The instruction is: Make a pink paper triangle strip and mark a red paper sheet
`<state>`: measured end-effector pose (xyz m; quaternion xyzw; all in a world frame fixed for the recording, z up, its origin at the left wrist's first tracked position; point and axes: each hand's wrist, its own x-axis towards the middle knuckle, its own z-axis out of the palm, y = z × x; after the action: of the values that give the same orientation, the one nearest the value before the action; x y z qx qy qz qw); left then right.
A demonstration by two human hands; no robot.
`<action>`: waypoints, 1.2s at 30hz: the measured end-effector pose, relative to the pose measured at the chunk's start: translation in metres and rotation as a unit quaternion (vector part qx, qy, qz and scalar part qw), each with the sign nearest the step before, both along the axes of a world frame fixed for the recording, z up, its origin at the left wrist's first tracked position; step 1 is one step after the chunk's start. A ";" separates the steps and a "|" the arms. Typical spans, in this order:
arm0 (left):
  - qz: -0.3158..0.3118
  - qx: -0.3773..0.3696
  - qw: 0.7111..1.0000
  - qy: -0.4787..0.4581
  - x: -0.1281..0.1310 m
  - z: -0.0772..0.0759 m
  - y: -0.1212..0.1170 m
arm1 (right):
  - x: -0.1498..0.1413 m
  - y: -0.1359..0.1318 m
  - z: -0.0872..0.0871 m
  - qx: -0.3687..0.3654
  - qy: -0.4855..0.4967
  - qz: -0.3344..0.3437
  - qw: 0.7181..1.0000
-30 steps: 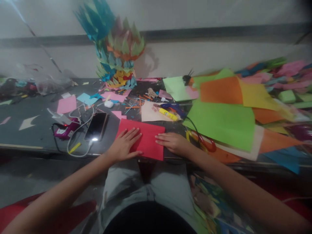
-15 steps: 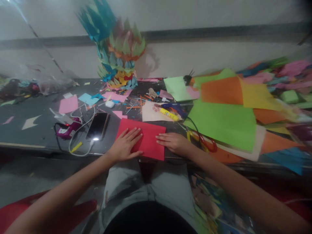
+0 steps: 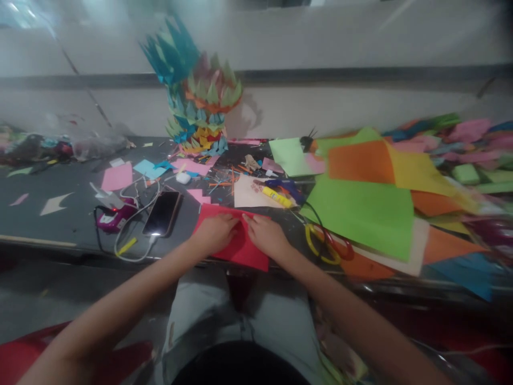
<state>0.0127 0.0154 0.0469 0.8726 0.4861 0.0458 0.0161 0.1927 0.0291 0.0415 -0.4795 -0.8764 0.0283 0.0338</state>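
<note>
A sheet of red paper [image 3: 244,247] lies at the table's near edge, in front of my body. My left hand [image 3: 215,233] rests on its left part with the fingers curled in and closed at the upper edge. Close to it, my right hand [image 3: 266,234] has its fingers closed on the same upper edge, the two sets of fingertips a short way apart. Beyond the sheet are a beige paper [image 3: 248,193], a yellow glue stick [image 3: 277,197] and dark blue-handled scissors [image 3: 286,188].
A phone [image 3: 162,214] and a purple power adapter [image 3: 117,216] with cables lie left. Yellow-and-red-handled scissors [image 3: 320,246] and green paper [image 3: 360,216] are at right. A folded-paper model [image 3: 200,115] stands at the back among scraps.
Both hands were flat with fingers stretched on the red paper. They have moved to its upper edge, closer together, and the fingers have curled. The camera view has tipped up slightly.
</note>
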 end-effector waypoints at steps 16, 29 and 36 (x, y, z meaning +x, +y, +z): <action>0.014 0.065 0.998 0.008 -0.012 -0.016 0.015 | -0.018 0.012 -0.001 -0.020 -0.047 -0.035 0.998; 0.133 0.074 0.988 0.029 -0.039 -0.020 0.015 | -0.015 0.006 0.002 -0.025 -0.034 -0.045 0.998; 0.213 0.082 0.974 0.015 -0.043 -0.022 0.012 | -0.017 0.005 0.004 -0.034 -0.026 -0.059 0.997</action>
<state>-0.0300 0.0270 0.0249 0.7479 0.6555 0.0746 -0.0726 0.1760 0.0339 0.0458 -0.5317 -0.8458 0.0431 -0.0037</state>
